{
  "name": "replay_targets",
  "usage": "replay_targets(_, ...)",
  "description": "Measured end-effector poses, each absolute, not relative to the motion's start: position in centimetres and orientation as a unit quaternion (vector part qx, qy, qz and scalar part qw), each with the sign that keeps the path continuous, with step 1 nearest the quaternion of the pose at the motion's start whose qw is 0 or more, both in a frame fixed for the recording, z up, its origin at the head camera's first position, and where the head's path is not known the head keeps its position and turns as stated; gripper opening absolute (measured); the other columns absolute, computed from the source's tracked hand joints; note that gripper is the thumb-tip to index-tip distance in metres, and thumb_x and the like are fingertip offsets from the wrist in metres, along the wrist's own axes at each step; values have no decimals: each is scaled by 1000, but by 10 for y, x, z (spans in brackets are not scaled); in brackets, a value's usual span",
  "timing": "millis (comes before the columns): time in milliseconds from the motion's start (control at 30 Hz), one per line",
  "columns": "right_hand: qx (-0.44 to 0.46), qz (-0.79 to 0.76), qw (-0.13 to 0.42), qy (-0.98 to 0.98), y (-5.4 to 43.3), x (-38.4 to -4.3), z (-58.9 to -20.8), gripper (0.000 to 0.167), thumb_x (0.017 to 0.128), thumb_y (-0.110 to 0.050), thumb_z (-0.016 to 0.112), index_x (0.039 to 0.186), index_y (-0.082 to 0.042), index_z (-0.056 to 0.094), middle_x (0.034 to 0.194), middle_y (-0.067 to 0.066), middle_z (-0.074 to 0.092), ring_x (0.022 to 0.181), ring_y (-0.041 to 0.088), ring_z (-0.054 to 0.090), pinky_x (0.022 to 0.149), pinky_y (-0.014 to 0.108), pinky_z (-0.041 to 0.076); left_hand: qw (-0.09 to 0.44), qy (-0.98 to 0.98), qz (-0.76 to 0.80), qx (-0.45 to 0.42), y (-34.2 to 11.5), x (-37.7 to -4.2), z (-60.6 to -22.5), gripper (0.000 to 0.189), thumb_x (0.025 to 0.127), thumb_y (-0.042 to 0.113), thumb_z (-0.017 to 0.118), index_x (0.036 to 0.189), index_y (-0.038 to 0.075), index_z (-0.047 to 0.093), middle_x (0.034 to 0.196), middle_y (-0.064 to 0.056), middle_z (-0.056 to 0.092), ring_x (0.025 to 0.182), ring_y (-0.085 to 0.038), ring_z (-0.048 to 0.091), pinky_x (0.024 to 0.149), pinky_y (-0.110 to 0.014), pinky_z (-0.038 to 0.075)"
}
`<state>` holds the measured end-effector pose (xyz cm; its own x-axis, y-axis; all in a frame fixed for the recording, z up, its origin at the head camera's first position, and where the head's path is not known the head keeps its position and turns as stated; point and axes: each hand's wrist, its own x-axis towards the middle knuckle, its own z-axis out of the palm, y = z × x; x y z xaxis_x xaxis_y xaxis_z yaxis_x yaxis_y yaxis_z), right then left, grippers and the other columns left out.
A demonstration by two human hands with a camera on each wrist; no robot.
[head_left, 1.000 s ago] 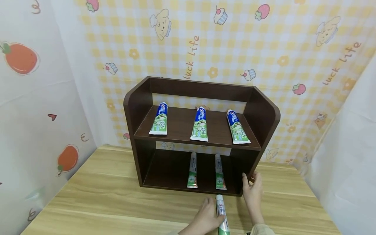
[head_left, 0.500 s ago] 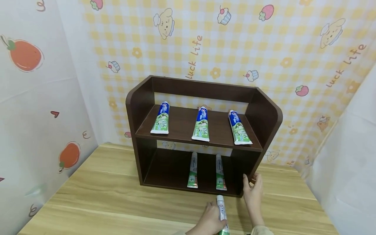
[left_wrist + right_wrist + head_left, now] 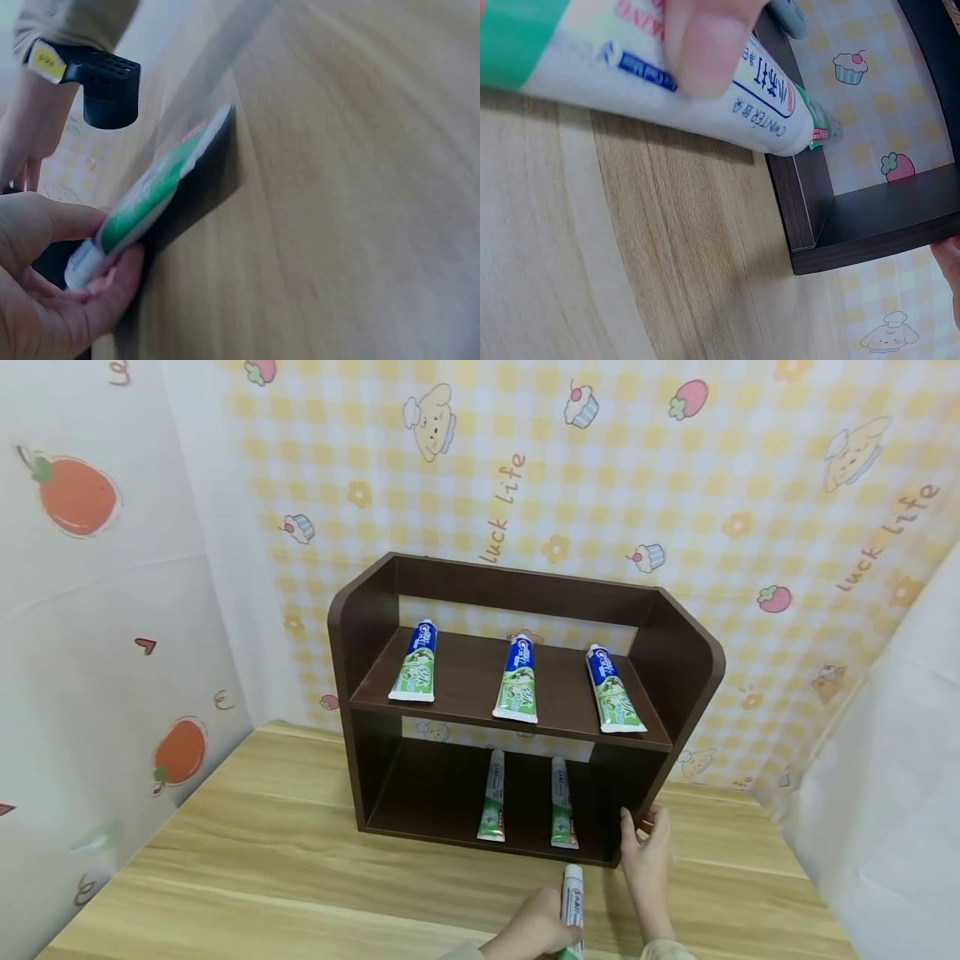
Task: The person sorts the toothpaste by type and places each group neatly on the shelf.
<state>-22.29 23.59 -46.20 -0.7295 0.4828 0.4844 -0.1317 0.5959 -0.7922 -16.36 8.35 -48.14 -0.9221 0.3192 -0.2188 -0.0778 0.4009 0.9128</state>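
Note:
In the head view my left hand grips a white and green toothpaste tube, cap end toward the shelf front. In the left wrist view thumb and fingers close on the tube near its white cap. My right hand holds the lower right side panel of a dark brown two-tier shelf, thumb at the front edge. On the lower board lie two grey and green tubes, one in the middle and one farther right. The left thumb covers part of the tube's print in the right wrist view.
Three blue and green toothpaste tubes, left, middle and right, lie on the upper board. The shelf stands on a wood-grain table before a checked cloth backdrop. A white cloth wall borders the right side.
My left hand has shifted slightly right with the tube, whose cap now sits a little farther right below the shelf. The right hand stays on the panel. The head view has turned slightly.

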Motion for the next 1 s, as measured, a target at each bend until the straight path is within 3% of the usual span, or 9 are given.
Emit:
replay_targets(67, -106, 438, 352, -820, 235, -223, -463, 19, 86, -6, 59, 99, 4, 50, 92, 17, 56, 77, -1, 46, 62, 2, 39, 194, 792, 574, 75, 79, -162, -483, 16, 75, 0, 69, 77, -5, 54, 66, -9, 55, 55, -17, 60, 49, -25, 54)
replay_targets(167, -103, 438, 356, -819, 234, -224, -464, 19, 85, -5, 59, 98, 5, 49, 92, 17, 56, 79, 7, 48, 61, 2, 39, 198, 770, 602, 75, 70, -162, -483, 16, 76, -1, 68, 79, -6, 53, 67, -10, 55, 58, -18, 61, 52, -27, 55)
replay_targets(333, -104, 438, 356, -819, 234, -226, -465, 19, 85, -5, 59, 98, 4, 50, 92, 16, 56, 78, -5, 44, 62, -1, 38, 183, 785, 588, 68, 54, -167, -477, 18, 76, 1, 68, 82, -6, 53, 68, -9, 56, 59, -15, 58, 53, -26, 54)
replay_targets(500, -101, 438, 363, -816, 235, -227, -466, 18, 85, -5, 59, 97, 5, 50, 92, 17, 55, 77, -8, 44, 62, -1, 37, 186, 781, 592, 69, 36, -176, -468, 18, 78, 2, 67, 86, -6, 54, 73, -10, 58, 61, -16, 57, 55, -27, 54)
replay_targets(733, -105, 439, 357, -818, 234, -225, -464, 18, 85, -5, 59, 98, 5, 49, 92, 18, 55, 81, 15, 53, 61, 0, 38, 187, 769, 606, 74, 6, -190, -455, 25, 81, 3, 64, 98, -11, 52, 80, -12, 55, 67, -17, 56, 61, -31, 54)
replay_targets(867, -111, 436, 355, -820, 235, -227, -464, 19, 85, -6, 60, 98, 4, 50, 93, 16, 56, 80, 6, 49, 62, 0, 38, 171, 776, 602, 76, -15, -201, -446, 29, 82, 5, 63, 101, -14, 52, 82, -13, 56, 68, -15, 56, 62, -31, 54)
replay_targets(1000, -105, 440, 351, -819, 236, -227, -464, 19, 86, -6, 59, 98, 4, 49, 93, 17, 55, 83, 17, 54, 62, 2, 39, 167, 778, 602, 65, -35, -213, -441, 35, 85, 9, 61, 106, -16, 50, 87, -18, 61, 70, -15, 59, 66, -32, 55)
